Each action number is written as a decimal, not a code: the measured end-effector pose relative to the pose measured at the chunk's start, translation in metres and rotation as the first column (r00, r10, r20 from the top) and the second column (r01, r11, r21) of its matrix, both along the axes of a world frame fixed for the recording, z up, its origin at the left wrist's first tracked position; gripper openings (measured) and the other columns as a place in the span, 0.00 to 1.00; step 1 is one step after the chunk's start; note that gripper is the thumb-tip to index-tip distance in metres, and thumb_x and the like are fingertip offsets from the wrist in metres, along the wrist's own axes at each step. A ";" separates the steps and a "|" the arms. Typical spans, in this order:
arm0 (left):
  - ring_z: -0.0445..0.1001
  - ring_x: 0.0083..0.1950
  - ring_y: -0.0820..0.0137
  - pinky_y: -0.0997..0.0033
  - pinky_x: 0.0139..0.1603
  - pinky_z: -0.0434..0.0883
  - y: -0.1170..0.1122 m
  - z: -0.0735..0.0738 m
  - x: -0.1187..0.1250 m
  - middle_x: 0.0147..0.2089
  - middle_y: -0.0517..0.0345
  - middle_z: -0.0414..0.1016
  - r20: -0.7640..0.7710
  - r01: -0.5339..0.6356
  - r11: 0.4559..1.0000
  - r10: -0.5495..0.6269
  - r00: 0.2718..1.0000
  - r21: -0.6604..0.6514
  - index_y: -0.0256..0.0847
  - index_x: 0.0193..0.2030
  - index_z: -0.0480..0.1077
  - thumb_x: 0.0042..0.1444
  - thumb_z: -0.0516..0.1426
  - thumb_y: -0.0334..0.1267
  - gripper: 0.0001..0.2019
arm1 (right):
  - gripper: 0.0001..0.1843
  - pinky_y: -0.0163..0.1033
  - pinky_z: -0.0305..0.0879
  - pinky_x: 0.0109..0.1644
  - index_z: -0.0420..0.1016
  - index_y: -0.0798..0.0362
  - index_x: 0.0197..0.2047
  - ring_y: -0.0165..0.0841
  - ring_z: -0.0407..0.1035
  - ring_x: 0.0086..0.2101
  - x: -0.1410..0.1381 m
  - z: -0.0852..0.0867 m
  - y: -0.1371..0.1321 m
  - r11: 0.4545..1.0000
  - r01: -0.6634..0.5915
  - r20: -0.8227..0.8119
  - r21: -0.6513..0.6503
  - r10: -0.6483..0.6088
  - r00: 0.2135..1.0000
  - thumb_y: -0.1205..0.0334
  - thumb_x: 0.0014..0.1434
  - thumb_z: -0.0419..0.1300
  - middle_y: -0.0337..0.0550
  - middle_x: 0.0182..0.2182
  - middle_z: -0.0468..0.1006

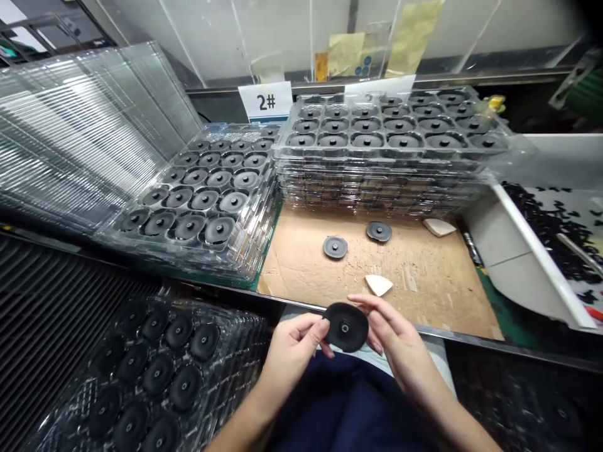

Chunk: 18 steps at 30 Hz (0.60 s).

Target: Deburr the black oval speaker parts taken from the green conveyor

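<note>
Fingers are pinching something. What are the hands holding?

They are holding a black round disc with a small shiny ring in the middle. It is sitting just above the person's dark blue clothes, between the left hand and the right hand. Both hands are closing in narrow and gripping its edge from two sides.

Is it heavy? Is it hard?

It is looking light and a bit soft, like rubber, but I can't tell for sure just by looking. The outer edge is seeming like the best place to hold. The little ring in the middle is looking easy to hurt.

What is lying near it?

A cardboard sheet is lying just past the hands. Two grey discs and two white pieces are sitting on it.

What is sitting farther out?

A clear plastic tray is holding rows of black discs on the left. Another clear tray is lying beside the left hand. A tall stack of trays is standing behind the cardboard, and a card saying 2# is standing next to it. A white bin is holding many small black bits on the right.
</note>
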<state>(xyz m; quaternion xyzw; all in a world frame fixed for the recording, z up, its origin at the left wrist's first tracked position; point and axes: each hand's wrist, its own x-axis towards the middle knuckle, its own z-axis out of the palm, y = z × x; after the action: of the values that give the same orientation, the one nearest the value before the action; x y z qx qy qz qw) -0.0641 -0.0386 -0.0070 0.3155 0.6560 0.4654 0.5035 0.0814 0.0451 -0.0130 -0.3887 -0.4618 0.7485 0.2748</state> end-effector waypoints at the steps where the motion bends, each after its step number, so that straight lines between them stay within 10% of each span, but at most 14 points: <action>1: 0.64 0.21 0.74 0.74 0.25 0.59 0.001 0.000 0.000 0.19 0.58 0.72 0.008 -0.002 1.000 0.002 1.000 -0.006 0.36 0.24 0.70 0.54 0.54 0.49 0.18 | 0.19 0.31 0.65 0.33 0.78 0.49 0.41 0.28 0.67 0.29 -0.002 0.000 0.000 0.999 -0.001 0.026 0.046 0.000 1.000 0.48 0.48 0.66 0.43 0.36 0.77; 4: 0.64 0.21 0.74 0.74 0.26 0.60 0.003 -0.001 0.000 0.19 0.58 0.72 0.030 -0.001 1.000 0.002 1.000 -0.029 0.37 0.22 0.69 0.53 0.54 0.50 0.18 | 0.16 0.33 0.65 0.39 0.80 0.52 0.35 0.33 0.69 0.35 -0.007 -0.005 0.006 0.990 -0.005 0.097 0.137 -0.008 0.995 0.49 0.49 0.66 0.43 0.32 0.78; 10: 0.64 0.21 0.75 0.74 0.24 0.59 0.006 -0.007 -0.004 0.19 0.59 0.71 0.072 -0.019 0.997 0.025 0.997 -0.079 0.38 0.23 0.68 0.54 0.52 0.52 0.20 | 0.27 0.30 0.45 0.16 0.76 0.57 0.39 0.23 0.47 0.14 -0.009 -0.036 0.027 0.984 -0.042 0.223 0.172 0.003 0.975 0.41 0.60 0.49 0.34 0.13 0.64; 18: 0.69 0.25 0.74 0.73 0.29 0.66 -0.041 -0.020 -0.046 0.23 0.60 0.72 -0.100 -0.198 0.952 0.179 0.979 -0.234 0.36 0.28 0.72 0.54 0.55 0.50 0.17 | 0.25 0.33 0.59 0.22 0.79 0.54 0.36 0.30 0.64 0.18 -0.043 -0.066 0.051 0.814 -0.505 0.424 0.288 0.364 0.829 0.41 0.55 0.53 0.40 0.18 0.72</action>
<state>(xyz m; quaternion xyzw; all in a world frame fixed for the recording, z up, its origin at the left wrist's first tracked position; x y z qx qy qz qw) -0.1096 -0.0794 -0.0269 0.2054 0.7542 0.4149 0.4657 0.0387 0.0962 -0.0792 -0.3347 -0.7192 0.6038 0.0785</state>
